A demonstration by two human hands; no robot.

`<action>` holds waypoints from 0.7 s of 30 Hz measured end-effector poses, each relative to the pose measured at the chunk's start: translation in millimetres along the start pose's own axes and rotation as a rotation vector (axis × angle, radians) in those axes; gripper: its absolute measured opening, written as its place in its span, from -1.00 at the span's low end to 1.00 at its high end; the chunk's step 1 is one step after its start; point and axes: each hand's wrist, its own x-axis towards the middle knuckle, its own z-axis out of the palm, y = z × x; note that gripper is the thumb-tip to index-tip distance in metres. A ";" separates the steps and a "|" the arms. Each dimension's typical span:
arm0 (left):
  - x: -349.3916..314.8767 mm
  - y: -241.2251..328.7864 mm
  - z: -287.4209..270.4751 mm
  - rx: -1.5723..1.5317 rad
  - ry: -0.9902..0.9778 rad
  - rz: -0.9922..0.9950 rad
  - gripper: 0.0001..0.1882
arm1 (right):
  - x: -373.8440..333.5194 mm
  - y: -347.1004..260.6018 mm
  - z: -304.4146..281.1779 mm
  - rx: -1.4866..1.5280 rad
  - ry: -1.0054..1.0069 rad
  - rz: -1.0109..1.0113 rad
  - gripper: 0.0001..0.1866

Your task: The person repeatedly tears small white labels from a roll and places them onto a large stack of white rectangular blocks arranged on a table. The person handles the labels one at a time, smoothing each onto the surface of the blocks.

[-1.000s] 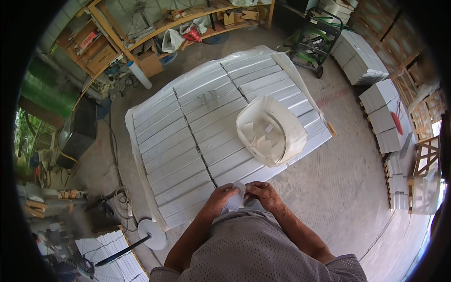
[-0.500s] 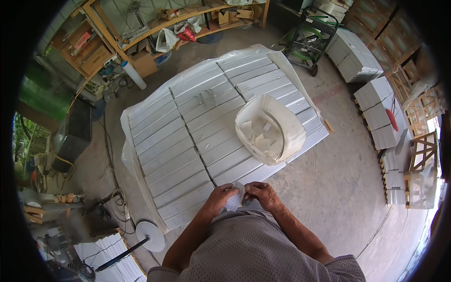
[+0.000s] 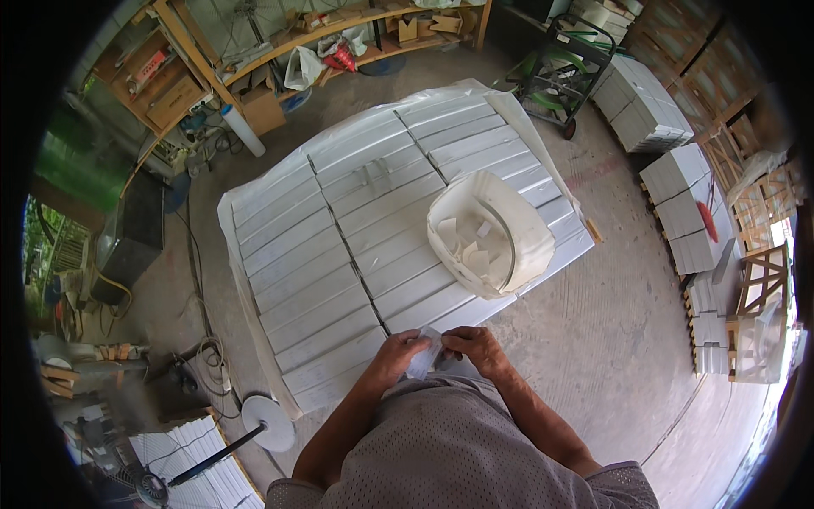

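Observation:
A small white printed slip (image 3: 423, 360), like a sheet of labels, is held close to my body at the near edge of the stack. My left hand (image 3: 395, 354) grips it between thumb and fingers. At the slip's right edge, my right hand (image 3: 476, 349) is closed in a pinch, its fingertips touching the edge. Beyond my hands stretches a low, wide stack of long white boxes (image 3: 305, 280), laid in rows with clear plastic film around the sides. On its right part stands a cut-open white plastic tub (image 3: 534, 246) holding several pale paper scraps (image 3: 475, 254).
A floor fan (image 3: 140, 483) with a round base stands at lower left. Cables (image 3: 216, 365) lie on the floor nearby. Wooden shelves (image 3: 339, 47) run along the back, and a hand truck (image 3: 560, 76) stands at far right. More stacked white boxes (image 3: 678, 195) line the right side.
Both hands stay at the slip with almost the same grip. The view has shifted very slightly, and the slip is tilted a little differently.

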 end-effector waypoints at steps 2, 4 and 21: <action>0.0 -5.0 -1.9 0.077 -0.034 0.121 -0.76 | -0.2 0.4 -1.4 0.014 -0.007 0.007 -0.75; -0.1 -7.3 -2.4 0.110 -0.053 0.177 -0.74 | 0.2 -0.4 -2.8 -0.010 -0.012 0.019 -0.75; 7.8 -8.7 3.1 0.200 0.080 0.053 -0.67 | 8.2 8.4 -5.0 -0.258 0.022 -0.004 -0.71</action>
